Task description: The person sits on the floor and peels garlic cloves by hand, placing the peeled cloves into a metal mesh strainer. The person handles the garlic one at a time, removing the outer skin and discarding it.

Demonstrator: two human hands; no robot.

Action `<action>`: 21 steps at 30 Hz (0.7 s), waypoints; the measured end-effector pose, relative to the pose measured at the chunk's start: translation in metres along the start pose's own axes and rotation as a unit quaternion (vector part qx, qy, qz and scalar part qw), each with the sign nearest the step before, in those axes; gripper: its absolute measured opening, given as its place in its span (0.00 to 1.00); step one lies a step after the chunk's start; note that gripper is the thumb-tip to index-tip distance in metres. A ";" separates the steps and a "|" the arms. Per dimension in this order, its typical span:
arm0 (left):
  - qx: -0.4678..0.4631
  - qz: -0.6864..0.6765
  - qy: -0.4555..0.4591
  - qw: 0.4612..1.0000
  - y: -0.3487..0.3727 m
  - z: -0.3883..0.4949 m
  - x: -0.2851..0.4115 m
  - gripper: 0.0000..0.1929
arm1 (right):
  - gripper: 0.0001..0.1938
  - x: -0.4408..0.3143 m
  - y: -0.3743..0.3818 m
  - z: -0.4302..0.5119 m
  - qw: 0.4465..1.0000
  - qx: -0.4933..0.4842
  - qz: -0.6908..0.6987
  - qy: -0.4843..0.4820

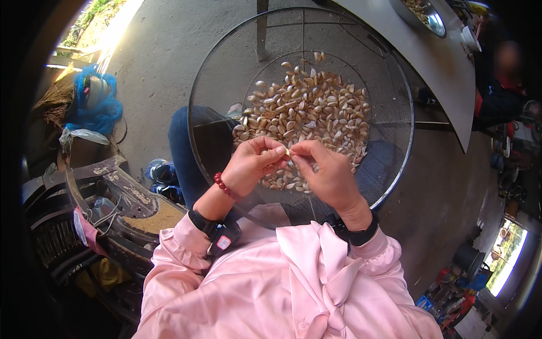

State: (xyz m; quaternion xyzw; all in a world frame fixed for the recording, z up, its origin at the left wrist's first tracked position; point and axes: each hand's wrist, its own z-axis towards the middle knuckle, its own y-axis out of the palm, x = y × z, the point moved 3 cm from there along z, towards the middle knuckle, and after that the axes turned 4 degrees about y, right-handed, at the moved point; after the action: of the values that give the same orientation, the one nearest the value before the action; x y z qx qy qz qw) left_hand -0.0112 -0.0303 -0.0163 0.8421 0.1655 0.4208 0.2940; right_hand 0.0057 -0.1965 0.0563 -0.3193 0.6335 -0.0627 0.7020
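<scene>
A round wire-mesh sieve (220, 76) with a metal rim rests over my lap. Many unpeeled garlic cloves (305, 101) are heaped across its middle. Above the near part of the heap my two hands meet. Between the thumb and fingers of my left hand (258, 160) is a pale garlic clove (287, 151). The fingertips of my right hand (324, 171) pinch the other end of this same clove. My fingers cover most of it, so how much skin is on it cannot be seen. A red bead bracelet circles my left wrist.
A pale tabletop (440, 63) at upper right carries a metal bowl (423, 15) and a white cup (470, 38). Beyond it a person (499, 97) sits. A worn wooden chair (139, 203) stands at left, near blue shoes (163, 171) and a blue net bag (99, 106).
</scene>
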 end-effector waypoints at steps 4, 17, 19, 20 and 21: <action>0.011 -0.002 -0.001 1.000 0.000 0.002 -0.003 0.07 | 0.09 -0.003 0.002 0.000 0.995 0.035 -0.068 -0.057; -0.019 -0.029 -0.009 0.999 0.005 -0.001 0.002 0.06 | 0.10 0.000 0.003 0.001 0.992 0.093 -0.073 -0.051; -0.022 -0.026 -0.011 0.999 0.005 -0.001 0.002 0.07 | 0.10 0.001 0.002 0.001 0.991 0.100 -0.069 -0.050; -0.023 -0.021 -0.011 0.999 0.005 -0.001 0.002 0.07 | 0.10 0.001 0.001 0.002 0.991 0.104 -0.071 -0.047; -0.023 -0.015 -0.010 1.000 0.005 -0.001 0.002 0.07 | 0.10 0.001 0.000 0.002 0.991 0.109 -0.069 -0.045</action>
State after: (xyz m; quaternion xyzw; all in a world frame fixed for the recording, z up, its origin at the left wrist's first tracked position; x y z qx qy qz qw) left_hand -0.0110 -0.0328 -0.0115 0.8368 0.1657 0.4110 0.3214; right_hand 0.0075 -0.1962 0.0553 -0.2862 0.5670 -0.1651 0.7545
